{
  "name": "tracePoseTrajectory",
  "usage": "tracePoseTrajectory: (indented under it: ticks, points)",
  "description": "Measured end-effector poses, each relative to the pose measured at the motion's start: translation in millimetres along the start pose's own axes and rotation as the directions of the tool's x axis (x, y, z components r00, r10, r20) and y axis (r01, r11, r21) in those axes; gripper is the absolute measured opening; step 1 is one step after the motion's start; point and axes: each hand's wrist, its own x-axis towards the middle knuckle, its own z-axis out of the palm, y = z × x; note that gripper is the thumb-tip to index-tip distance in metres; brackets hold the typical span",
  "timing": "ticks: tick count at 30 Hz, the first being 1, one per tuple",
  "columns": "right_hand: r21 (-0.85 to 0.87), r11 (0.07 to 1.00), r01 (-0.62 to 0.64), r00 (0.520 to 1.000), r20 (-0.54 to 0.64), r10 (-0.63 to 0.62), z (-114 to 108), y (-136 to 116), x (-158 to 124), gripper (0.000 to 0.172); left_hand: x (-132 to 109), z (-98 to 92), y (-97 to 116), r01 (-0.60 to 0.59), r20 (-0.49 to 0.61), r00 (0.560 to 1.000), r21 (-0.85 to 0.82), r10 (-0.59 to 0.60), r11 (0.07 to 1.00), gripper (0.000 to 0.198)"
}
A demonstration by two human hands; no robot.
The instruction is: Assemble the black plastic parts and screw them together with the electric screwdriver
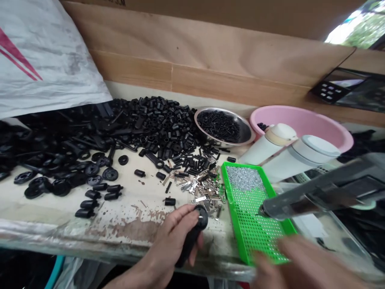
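My L hand (170, 245) had fingers curled tight round a black plastic knob (192, 235), head turned up for a clear view, just by the green perforated tray (251, 237); R hand (300, 263) blurred, fingers can't tell, below the electric screwdriver (303, 196).

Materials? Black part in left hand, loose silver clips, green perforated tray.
The black part looks like moulded matte plastic or hard rubber, dull with no metal sheen. The silver clips look like stamped bright metal, glinting. The green tray looks like moulded plastic, evenly perforated.
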Motion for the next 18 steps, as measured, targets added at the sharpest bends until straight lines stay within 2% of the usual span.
tracePoseTrajectory:
  ticks: [1,3,5,11,15,18]
  points:
    - [-0.005,0.998,0.055,0.997,0.063,-0.054,7.1,-1.3,-9.0,0.028,-0.6,1.7,-0.1,-0.039,-0.022,0.999,0.000,0.039,0.999,0.035]
    - [-0.027,0.973,0.228,0.930,0.303,-0.210,22.0,1.2,-21.1,0.041,-1.1,2.4,-1.2,-0.091,-0.062,0.994,-0.017,0.090,0.996,0.036]
    - [-0.026,0.957,0.289,0.885,0.389,-0.257,33.8,7.2,-26.8,0.041,-1.1,-0.2,-3.2,-0.119,-0.074,0.990,-0.015,0.118,0.993,0.036]
    - [0.043,0.950,0.309,0.835,0.466,-0.293,46.3,12.3,-33.2,0.038,-1.8,-17.2,-12.0,-0.187,-0.091,0.978,0.034,0.190,0.982,0.035]
    - [0.160,0.949,0.272,0.808,0.498,-0.316,47.5,9.8,-34.7,0.035,-5.3,-29.9,-14.1,-0.273,0.001,0.962,0.121,0.275,0.955,0.034]
    - [0.219,0.933,0.287,0.771,0.525,-0.360,47.8,12.0,-32.5,0.038,-8.5,-38.8,-12.1,-0.283,0.068,0.959,0.230,0.275,0.931,0.028]
